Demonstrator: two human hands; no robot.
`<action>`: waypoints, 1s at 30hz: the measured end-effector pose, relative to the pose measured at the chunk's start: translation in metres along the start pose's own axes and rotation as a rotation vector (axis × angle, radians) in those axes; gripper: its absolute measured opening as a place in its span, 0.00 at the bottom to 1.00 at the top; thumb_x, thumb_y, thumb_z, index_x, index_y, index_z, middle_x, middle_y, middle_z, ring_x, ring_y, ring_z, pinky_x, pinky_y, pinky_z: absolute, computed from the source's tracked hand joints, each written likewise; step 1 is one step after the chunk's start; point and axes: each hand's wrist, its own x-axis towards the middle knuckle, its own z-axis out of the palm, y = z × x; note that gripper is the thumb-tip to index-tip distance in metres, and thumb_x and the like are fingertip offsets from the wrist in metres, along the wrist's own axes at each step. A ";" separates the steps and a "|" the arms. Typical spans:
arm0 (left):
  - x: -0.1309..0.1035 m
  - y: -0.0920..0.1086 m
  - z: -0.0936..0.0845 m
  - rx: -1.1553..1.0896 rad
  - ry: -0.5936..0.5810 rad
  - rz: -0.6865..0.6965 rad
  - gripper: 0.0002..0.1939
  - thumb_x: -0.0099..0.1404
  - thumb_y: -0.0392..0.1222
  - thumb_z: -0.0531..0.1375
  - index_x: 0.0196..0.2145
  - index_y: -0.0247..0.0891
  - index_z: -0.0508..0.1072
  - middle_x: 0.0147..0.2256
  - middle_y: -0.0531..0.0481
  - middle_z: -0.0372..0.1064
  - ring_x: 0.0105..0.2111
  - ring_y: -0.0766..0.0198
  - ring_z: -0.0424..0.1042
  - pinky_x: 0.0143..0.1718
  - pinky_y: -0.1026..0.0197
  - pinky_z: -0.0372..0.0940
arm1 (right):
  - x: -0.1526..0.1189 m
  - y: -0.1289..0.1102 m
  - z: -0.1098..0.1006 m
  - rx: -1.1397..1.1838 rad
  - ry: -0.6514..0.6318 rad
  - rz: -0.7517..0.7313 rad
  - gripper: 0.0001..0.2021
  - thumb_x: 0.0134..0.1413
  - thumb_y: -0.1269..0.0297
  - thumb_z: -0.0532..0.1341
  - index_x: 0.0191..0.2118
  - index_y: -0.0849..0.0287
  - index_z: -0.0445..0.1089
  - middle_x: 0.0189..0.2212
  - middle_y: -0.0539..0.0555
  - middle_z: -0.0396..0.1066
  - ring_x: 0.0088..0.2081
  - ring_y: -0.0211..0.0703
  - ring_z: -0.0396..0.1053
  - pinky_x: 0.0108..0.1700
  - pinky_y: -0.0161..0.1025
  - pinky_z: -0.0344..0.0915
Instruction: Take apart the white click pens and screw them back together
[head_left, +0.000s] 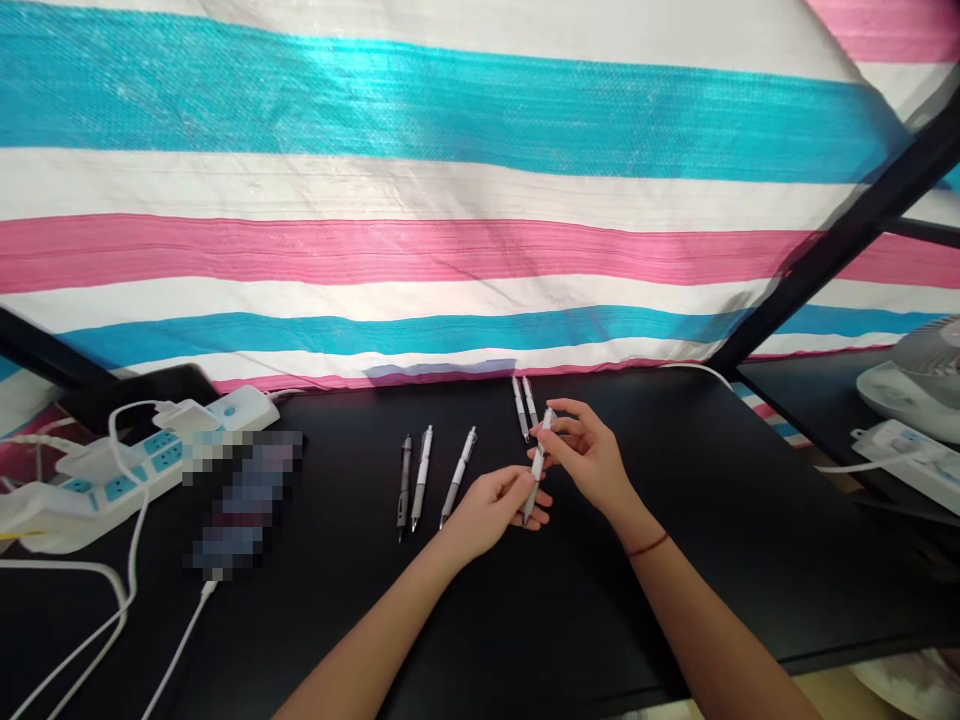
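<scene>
Both hands meet over the near-middle part of the black desk (pixel 337 640), working one white-and-grey pen (pixel 538 465) between them. Left hand (pixel 491 512): thumb laid on the lower barrel, fingers curled under and partly spread. Right hand (pixel 591 455): thumb and fingertips pinched near the far end, remaining fingers loosely bent.

Risks (judged): grip is light at both ends; if one hand lets go before the other is firm, the pen could slip, drop and roll. Twisting or pulling unevenly might loosen a part, if the barrel unscrews. The right hand is just beside the pair of far pens (pixel 520 410), so a careless knuckle could nudge them. The left wrist is near the slanted pen (pixel 458 477); a sweep leftward might knock it into the white pen (pixel 422 478) or the dark pen (pixel 406 482).

Appearance of held pen: slim, straight, pale upper barrel, greyer grip section toward the near end, far end leaning right. Some dark marking mid-barrel, too small to read. Fingers cover part of it; whether the point is out, cannot tell.
</scene>
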 end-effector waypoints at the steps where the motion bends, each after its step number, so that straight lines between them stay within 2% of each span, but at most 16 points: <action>1: 0.000 0.000 0.000 0.002 -0.010 -0.004 0.21 0.62 0.55 0.56 0.44 0.35 0.70 0.35 0.44 0.73 0.32 0.63 0.74 0.36 0.58 0.69 | 0.000 0.001 0.000 -0.008 -0.009 -0.002 0.21 0.47 0.57 0.66 0.46 0.57 0.62 0.31 0.52 0.73 0.30 0.47 0.76 0.27 0.39 0.73; 6: 0.002 -0.004 -0.002 -0.007 -0.012 -0.005 0.20 0.62 0.54 0.58 0.42 0.34 0.69 0.34 0.44 0.73 0.33 0.62 0.75 0.37 0.58 0.69 | 0.001 0.008 -0.003 -0.013 -0.042 0.018 0.24 0.48 0.56 0.66 0.49 0.56 0.61 0.34 0.54 0.74 0.31 0.46 0.76 0.28 0.39 0.73; 16: 0.005 -0.011 -0.002 -0.020 -0.005 0.001 0.20 0.60 0.55 0.59 0.40 0.33 0.69 0.33 0.44 0.73 0.31 0.63 0.74 0.35 0.59 0.69 | 0.003 0.009 -0.006 0.008 -0.113 0.062 0.21 0.48 0.57 0.66 0.47 0.57 0.63 0.35 0.56 0.75 0.32 0.47 0.76 0.29 0.41 0.74; 21: 0.005 -0.010 -0.001 -0.023 0.008 -0.005 0.20 0.60 0.55 0.59 0.40 0.34 0.69 0.33 0.45 0.73 0.31 0.63 0.74 0.35 0.59 0.68 | 0.003 0.009 -0.006 0.035 -0.092 0.074 0.24 0.48 0.57 0.66 0.50 0.55 0.61 0.35 0.55 0.75 0.31 0.47 0.76 0.30 0.41 0.74; 25: 0.004 -0.010 -0.001 -0.027 0.000 -0.001 0.20 0.60 0.55 0.59 0.39 0.34 0.69 0.32 0.46 0.73 0.31 0.63 0.74 0.36 0.59 0.68 | 0.003 0.011 -0.007 0.031 -0.117 0.061 0.20 0.49 0.58 0.65 0.48 0.55 0.63 0.34 0.54 0.75 0.31 0.46 0.76 0.30 0.40 0.74; 30: 0.005 -0.011 -0.001 -0.044 0.002 -0.002 0.20 0.61 0.55 0.59 0.41 0.34 0.69 0.33 0.45 0.73 0.31 0.64 0.74 0.35 0.59 0.68 | 0.004 0.013 -0.006 0.026 -0.096 0.065 0.21 0.49 0.58 0.65 0.48 0.55 0.61 0.34 0.54 0.74 0.31 0.46 0.76 0.30 0.40 0.73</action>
